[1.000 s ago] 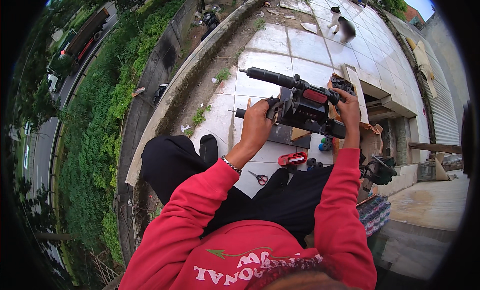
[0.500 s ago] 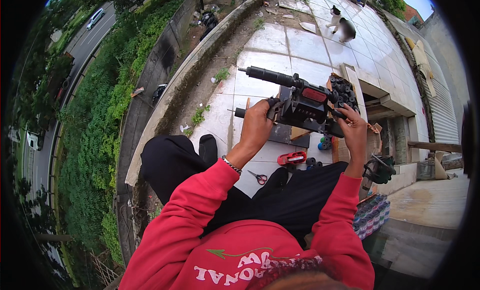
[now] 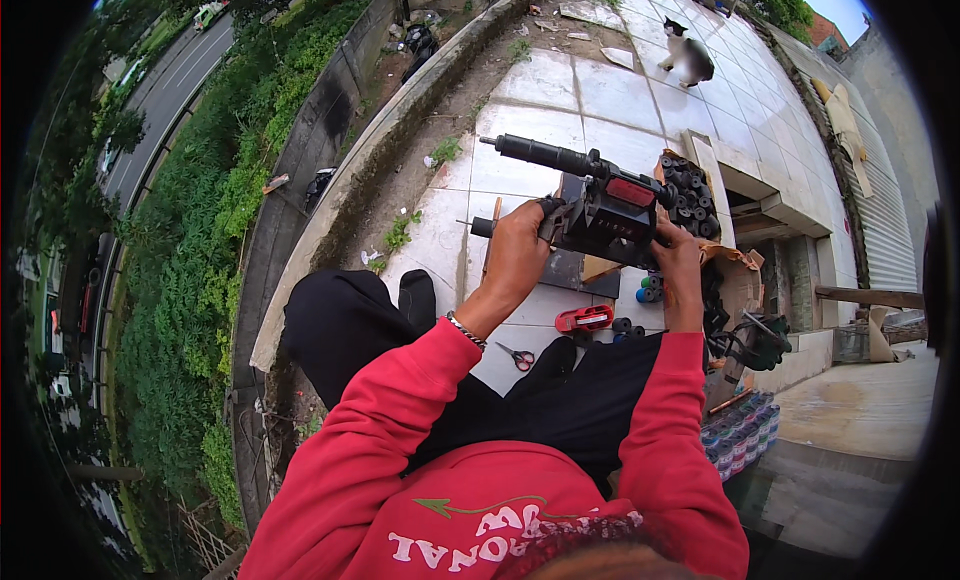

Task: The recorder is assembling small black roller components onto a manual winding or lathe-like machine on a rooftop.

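Note:
A black hand-sized machine (image 3: 600, 215) with a long ribbed shaft, a red panel and a row of small digits is held above the tiles in front of me. My left hand (image 3: 520, 245) is closed round a black part on its left side. My right hand (image 3: 677, 265) is closed at its right edge, fingertips partly hidden behind the body. Under the machine, a dark board (image 3: 580, 270) lies on the floor. Nearer my legs are a red tool-like object (image 3: 584, 318), small black rolls (image 3: 628, 328) and scissors (image 3: 517, 357).
Beyond my right hand stands a box of black rolls (image 3: 690, 195), beside an open cardboard box (image 3: 738, 280). A dark green machine (image 3: 765, 340) and a pack of coloured spools (image 3: 742, 432) are at the right. A cat (image 3: 688, 60) sits on the far tiles. A low wall (image 3: 330, 225) edges the left.
My right hand has moved left and in against the machine's right side; a dark part that was at its fingers no longer shows there. The left hand has barely moved. The cat has turned slightly.

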A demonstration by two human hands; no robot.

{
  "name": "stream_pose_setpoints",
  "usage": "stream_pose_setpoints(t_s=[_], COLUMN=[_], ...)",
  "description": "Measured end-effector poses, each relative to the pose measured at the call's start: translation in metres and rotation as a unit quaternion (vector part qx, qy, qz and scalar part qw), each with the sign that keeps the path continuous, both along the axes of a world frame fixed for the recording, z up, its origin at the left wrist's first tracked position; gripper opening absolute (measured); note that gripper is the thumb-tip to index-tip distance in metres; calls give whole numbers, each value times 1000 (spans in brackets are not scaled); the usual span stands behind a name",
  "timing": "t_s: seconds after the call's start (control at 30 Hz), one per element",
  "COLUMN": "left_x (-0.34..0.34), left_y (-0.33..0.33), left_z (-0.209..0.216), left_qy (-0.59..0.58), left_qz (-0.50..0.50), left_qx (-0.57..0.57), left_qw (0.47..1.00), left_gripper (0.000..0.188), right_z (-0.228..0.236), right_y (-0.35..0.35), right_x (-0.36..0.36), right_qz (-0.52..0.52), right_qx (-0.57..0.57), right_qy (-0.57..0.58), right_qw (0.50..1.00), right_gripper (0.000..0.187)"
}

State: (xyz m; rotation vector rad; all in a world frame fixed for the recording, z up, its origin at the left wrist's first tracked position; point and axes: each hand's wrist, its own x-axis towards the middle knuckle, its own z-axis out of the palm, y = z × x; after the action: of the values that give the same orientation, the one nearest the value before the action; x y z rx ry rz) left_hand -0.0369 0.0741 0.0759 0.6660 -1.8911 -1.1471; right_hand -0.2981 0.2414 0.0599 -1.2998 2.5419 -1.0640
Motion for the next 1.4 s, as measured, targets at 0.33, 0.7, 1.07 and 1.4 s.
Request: stream_pose_setpoints(t_s=[0.33,0.7,1.07,1.4], left_x=[-1,-3,-4,-3], left_y=[5,6,7,5], left_z=[2,3,0,4], left_qy=[14,23,17,27], left_qz=[-7,-6,-13,-15], left_qx=[22,-11,16,-6], left_qw=[1000,1000,1000,1000], left_gripper=[19,19,20,24], right_z=[80,-13,85,18], right_y=[-2,-11,3,-36], right_x=[1,-20,5,-32], right_qz=[1,34,-6,-13], right_qx=[-78,-17,-66,-42], right_qy=[-30,-50,9,17], right_qw=[996,998,998,999], right_gripper=[26,30,32,26])
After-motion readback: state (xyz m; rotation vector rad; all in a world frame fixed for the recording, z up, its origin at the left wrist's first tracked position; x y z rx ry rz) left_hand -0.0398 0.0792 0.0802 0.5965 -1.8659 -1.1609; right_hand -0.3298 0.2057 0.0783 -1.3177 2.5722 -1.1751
